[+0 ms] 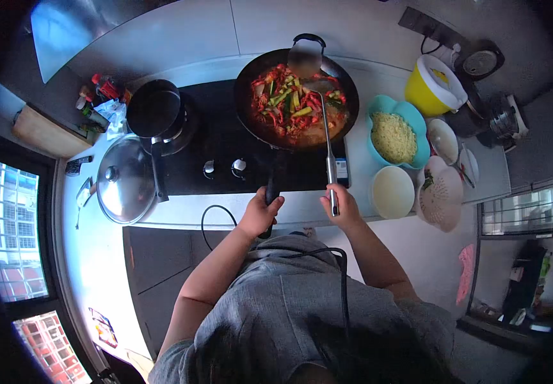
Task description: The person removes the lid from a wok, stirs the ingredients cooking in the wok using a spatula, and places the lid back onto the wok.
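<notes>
A black wok (243,118) sits on the right side of the dark glass stove, full of red crayfish-like pieces (276,121) with green cucumber-like strips in reddish broth. Its long black handle points toward me, and my left hand (260,212) is wrapped round it. My right hand (342,206) grips the metal handle of a long spatula (329,150), whose head dips into the food at the wok's right side. The head is partly hidden by food and steam or blur. Right of the wok stands a turquoise bowl (374,137) of pale noodles (393,137).
A black saucepan (155,109) stands on the left burner, with a glass lid (125,179) leaning near it. At right are a cream bowl (393,192), a pink colander (441,198) and a yellow-and-white container (430,86). Bottles (107,86) crowd the back left corner.
</notes>
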Available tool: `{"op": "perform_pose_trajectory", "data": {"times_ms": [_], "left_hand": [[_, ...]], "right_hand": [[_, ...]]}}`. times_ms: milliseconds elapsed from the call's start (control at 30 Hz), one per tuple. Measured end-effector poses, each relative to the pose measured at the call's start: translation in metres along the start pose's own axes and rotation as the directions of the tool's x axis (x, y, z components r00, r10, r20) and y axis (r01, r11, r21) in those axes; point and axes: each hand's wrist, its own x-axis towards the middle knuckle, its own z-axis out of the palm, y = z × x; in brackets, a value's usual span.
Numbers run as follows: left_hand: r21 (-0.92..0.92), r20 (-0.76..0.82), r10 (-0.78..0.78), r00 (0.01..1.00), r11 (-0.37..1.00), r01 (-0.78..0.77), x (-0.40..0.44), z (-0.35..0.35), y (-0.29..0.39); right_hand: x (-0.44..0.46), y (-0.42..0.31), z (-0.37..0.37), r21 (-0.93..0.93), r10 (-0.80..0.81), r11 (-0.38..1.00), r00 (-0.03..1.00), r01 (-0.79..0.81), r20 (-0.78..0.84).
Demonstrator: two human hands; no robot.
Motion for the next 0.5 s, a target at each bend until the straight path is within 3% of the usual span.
{"op": "perform_pose_trajectory", "data": {"times_ms": [500], "left_hand": [[0.021,0.021,0.016,1.000,1.000,-0.017,0.0038,-0.0015,-0.0077]], "right_hand": [[-0.0002,-0.0020,0.0007,-0.023,-0.065,0.998,0.997,0.064,-0.040]]}}
